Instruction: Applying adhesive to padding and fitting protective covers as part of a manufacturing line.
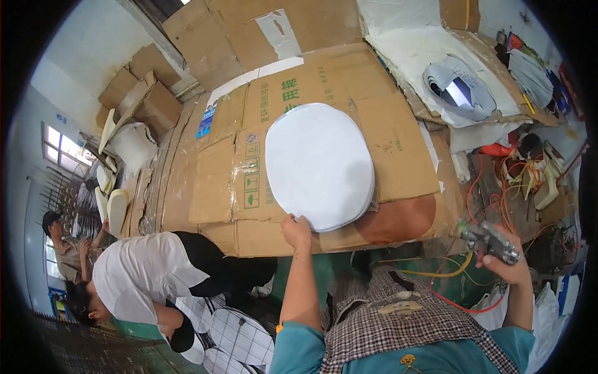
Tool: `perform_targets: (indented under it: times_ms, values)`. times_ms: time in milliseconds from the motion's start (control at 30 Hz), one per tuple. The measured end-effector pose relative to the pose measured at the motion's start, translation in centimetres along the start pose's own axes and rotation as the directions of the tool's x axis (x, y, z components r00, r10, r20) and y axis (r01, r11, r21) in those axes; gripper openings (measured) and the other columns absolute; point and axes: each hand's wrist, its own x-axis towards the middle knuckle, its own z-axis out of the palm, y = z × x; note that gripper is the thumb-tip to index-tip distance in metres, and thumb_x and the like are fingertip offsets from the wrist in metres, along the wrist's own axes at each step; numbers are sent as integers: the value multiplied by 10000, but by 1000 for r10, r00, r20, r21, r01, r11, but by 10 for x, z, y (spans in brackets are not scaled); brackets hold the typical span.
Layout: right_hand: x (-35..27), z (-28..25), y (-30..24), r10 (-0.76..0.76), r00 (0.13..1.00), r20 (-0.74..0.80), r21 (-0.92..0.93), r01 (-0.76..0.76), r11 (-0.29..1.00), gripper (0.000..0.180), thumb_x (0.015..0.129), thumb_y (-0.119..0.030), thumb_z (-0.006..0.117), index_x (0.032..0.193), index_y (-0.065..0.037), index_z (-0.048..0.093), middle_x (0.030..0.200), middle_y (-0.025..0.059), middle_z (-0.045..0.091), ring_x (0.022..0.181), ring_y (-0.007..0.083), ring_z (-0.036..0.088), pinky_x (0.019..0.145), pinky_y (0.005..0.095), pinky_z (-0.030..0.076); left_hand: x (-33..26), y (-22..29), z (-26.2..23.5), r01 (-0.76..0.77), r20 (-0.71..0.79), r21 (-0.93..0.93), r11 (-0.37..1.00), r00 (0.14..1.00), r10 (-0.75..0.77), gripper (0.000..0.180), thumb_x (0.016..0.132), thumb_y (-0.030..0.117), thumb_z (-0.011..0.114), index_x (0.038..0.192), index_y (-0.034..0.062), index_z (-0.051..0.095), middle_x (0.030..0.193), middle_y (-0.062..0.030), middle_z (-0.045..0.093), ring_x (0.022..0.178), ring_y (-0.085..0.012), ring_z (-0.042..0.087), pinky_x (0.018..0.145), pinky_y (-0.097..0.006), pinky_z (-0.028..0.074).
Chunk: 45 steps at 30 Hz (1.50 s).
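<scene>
A white pad (319, 165), a rounded oval, lies on the cardboard-covered table (215, 181) in front of me. My left hand (297, 232) grips its near edge, the thumb on top and the other fingers curled at the rim. Off the table's right end, my right hand (507, 262) is closed around a metal spray gun (489, 242), its nozzle end towards the table. A yellow hose (458, 269) and a red hose (464, 306) hang close by the gun.
A bent-over person in a white shirt (146, 271) is at my left, near a white wire grid (233, 333); another person (71, 249) handles pale curved pieces (116, 209) farther off. A grey cloth bundle with a lit screen (458, 90) lies at the back right. Tangled hoses (507, 193) hang below it.
</scene>
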Motion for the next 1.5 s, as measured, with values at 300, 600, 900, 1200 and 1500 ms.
perform_targets:
  times_ms: [300,600,900,1200,1500]
  values:
    - [27,7,3,-41,999,-12,50,42,998,525,763,-124,661,1212,51,453,829,73,589,709,129,581,641,272,506,16,15,-2,-33,9,-60,998,999,33,121,728,126,609,755,9,609,747,-128,608,699,-293,592,708,-393,487]
    - [46,23,11,-32,999,-16,156,34,987,418,761,-98,666,1121,29,495,804,76,589,683,142,589,632,277,507,19,8,19,599,465,-730,327,787,-405,349,733,79,663,1027,27,483,787,-129,580,551,-203,543,347,-275,398]
    - [37,17,11,-21,999,29,124,17,992,555,785,-148,644,1259,33,418,816,88,587,713,153,585,679,278,493,-3,51,-8,514,504,-851,110,857,-105,374,765,48,586,1126,79,494,983,-83,584,849,-245,586,596,-387,513]
    - [22,12,8,-38,996,75,169,25,985,619,785,-204,653,1298,19,387,869,101,583,755,168,580,700,324,496,-25,74,-216,215,189,-964,-157,967,170,620,789,333,401,1284,-39,392,1236,-225,490,1123,-364,497,950,-488,407]
    - [19,22,-4,41,980,-196,75,-27,997,572,778,-146,662,1265,28,417,849,79,577,701,137,575,636,275,509,-28,22,-259,9,16,-969,-245,999,-28,529,803,250,439,1239,-49,431,1234,-205,498,1127,-336,490,976,-466,378]
